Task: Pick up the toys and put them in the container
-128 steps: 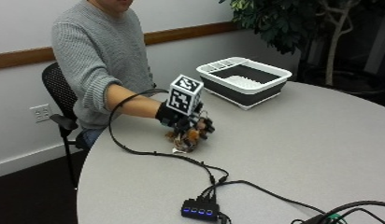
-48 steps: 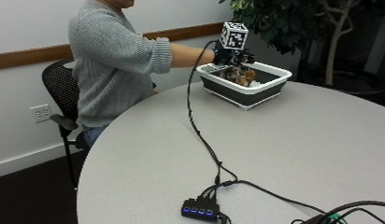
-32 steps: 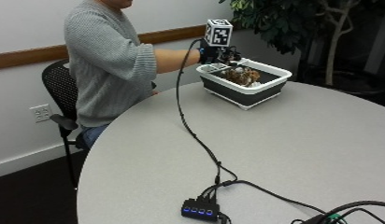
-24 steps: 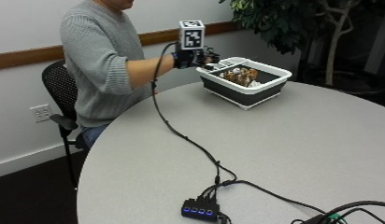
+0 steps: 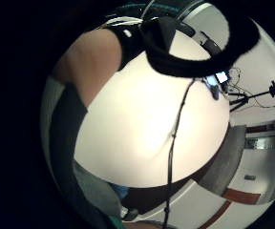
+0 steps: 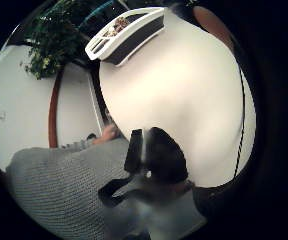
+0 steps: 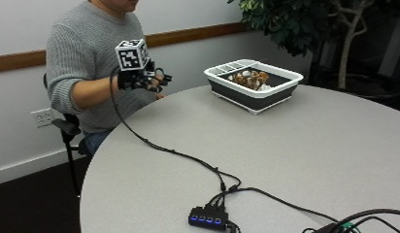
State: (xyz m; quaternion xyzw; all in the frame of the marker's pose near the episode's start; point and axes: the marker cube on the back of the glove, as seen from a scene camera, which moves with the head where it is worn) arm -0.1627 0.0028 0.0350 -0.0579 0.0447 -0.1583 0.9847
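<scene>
Withdrawn from the container (image 7: 254,87), the gloved right hand (image 7: 143,79) is held near the chest, fingers loosely curled, empty; toys (image 7: 248,78) lie deposited inside.

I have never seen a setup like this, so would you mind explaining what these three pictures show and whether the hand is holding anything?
There is no robot here: a person sits at a round table and works with a black-gloved right hand. One picture comes from a camera beside the table. The two round pictures come from small cameras on that hand's palm, one at the thumb side and one at the little-finger side, looking out over the table. On the table stands a white and dark container with toys inside it, plus cables and a small hub with blue lights. The gloved hand is raised near the person's chest, its fingers loosely curled, holding nothing that I can see.
</scene>
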